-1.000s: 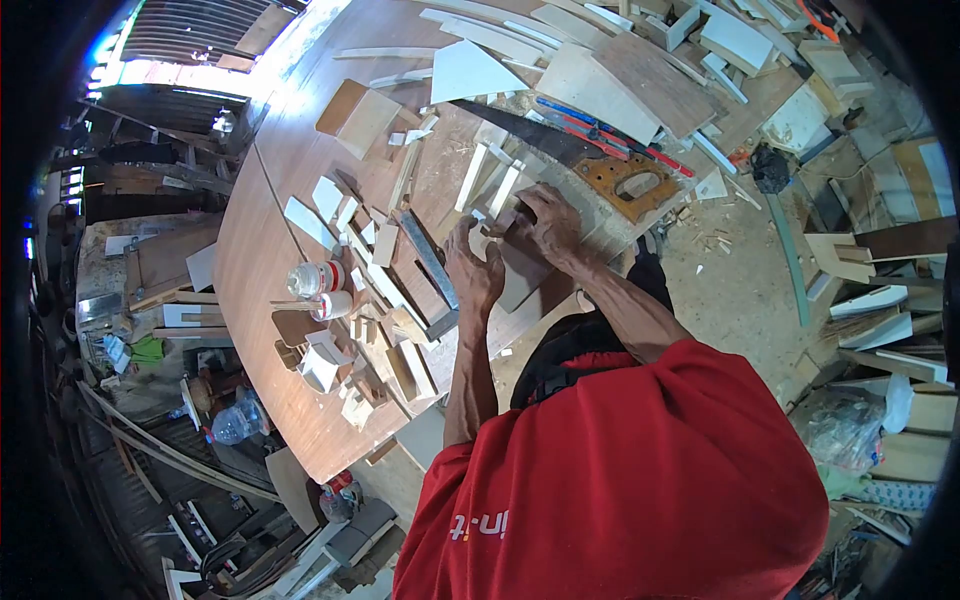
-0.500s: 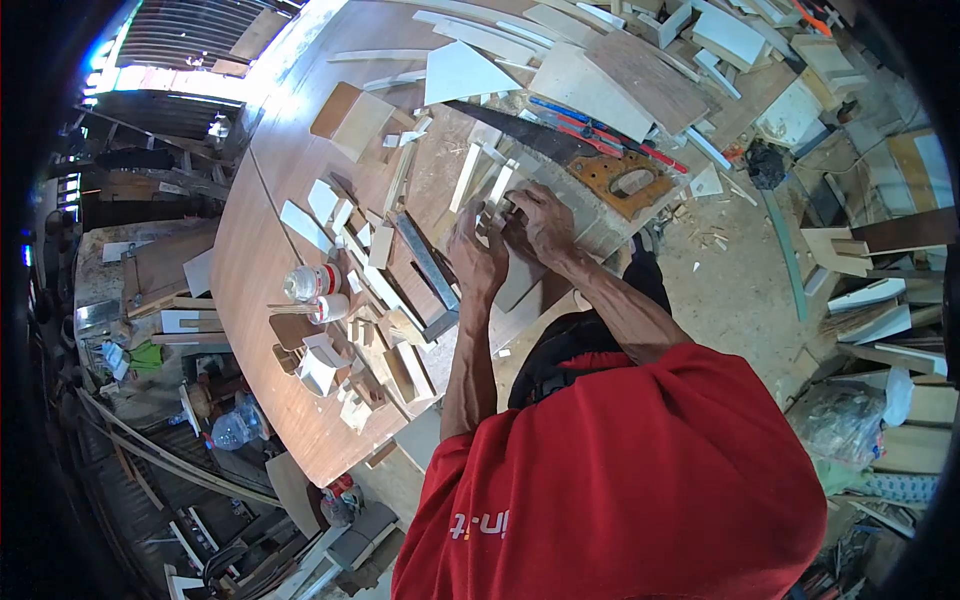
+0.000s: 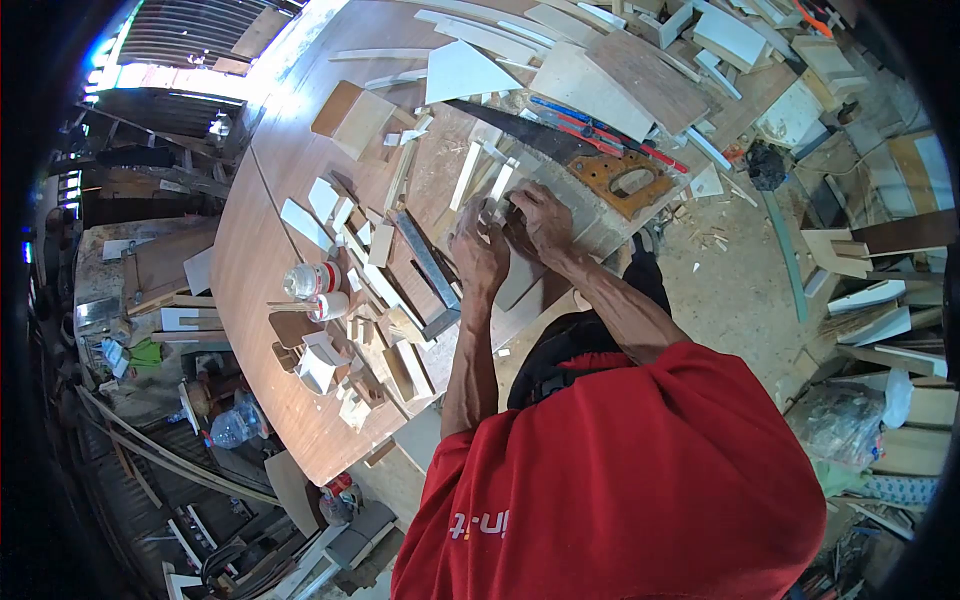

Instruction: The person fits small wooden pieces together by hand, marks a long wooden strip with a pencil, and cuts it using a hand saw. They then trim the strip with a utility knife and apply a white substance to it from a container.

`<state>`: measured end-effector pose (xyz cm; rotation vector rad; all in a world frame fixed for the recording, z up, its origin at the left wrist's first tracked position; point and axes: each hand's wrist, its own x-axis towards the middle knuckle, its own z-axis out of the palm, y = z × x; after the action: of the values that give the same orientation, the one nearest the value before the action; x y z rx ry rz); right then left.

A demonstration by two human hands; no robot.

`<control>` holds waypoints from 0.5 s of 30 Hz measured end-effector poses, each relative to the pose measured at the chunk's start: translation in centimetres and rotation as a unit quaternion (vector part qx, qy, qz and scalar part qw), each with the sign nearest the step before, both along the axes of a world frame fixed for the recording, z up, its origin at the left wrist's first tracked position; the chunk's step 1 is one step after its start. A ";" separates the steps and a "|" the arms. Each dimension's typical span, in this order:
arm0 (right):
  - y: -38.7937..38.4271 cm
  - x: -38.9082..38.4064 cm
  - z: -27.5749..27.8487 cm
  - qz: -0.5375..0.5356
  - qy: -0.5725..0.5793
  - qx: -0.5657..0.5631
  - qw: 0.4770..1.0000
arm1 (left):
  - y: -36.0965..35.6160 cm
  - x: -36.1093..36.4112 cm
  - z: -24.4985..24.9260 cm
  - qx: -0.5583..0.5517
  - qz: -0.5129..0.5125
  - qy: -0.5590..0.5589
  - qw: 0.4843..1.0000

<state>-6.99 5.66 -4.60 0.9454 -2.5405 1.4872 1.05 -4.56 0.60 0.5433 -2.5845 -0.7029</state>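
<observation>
My left hand (image 3: pixel 482 255) and my right hand (image 3: pixel 543 225) meet over the near side of the workbench, fingers closed and thumbs inward. Between their fingertips is a small pale wooden piece (image 3: pixel 503 182), its far end pointing away from me; the fingers hide its near end. Just left of it lies another pale strip (image 3: pixel 465 176). A handsaw with a wooden handle (image 3: pixel 622 184) rests to the right of my hands, its dark blade running off to the far left. Close to my left wrist is a dark, long bar-shaped tool (image 3: pixel 428 265).
Wood offcuts (image 3: pixel 375 375), a clear jar (image 3: pixel 303 282) and a white-labelled container (image 3: pixel 329 306) stand on the workbench (image 3: pixel 250 340) at left. Red and blue long tools (image 3: pixel 600 135) lie beyond the saw. Boards (image 3: pixel 645 80) crowd the far side; scraps lie on the floor at right.
Nearly nothing differs. My fingers shift very slightly around the small wooden piece, and both hands stay in the same place.
</observation>
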 end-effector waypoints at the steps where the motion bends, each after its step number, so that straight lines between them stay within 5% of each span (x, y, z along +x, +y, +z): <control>1: -0.2 -0.1 -0.6 -0.007 0.012 0.006 1.000 | 0.1 0.0 0.3 0.011 -0.006 0.009 1.000; 15: -0.1 -0.2 -0.4 0.016 -0.034 0.038 0.999 | -0.3 2.9 -0.6 0.067 0.069 0.014 0.995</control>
<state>-7.21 5.52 -4.98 0.9672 -2.6584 1.4657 3.94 -4.84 0.02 0.7410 -2.4594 -0.8330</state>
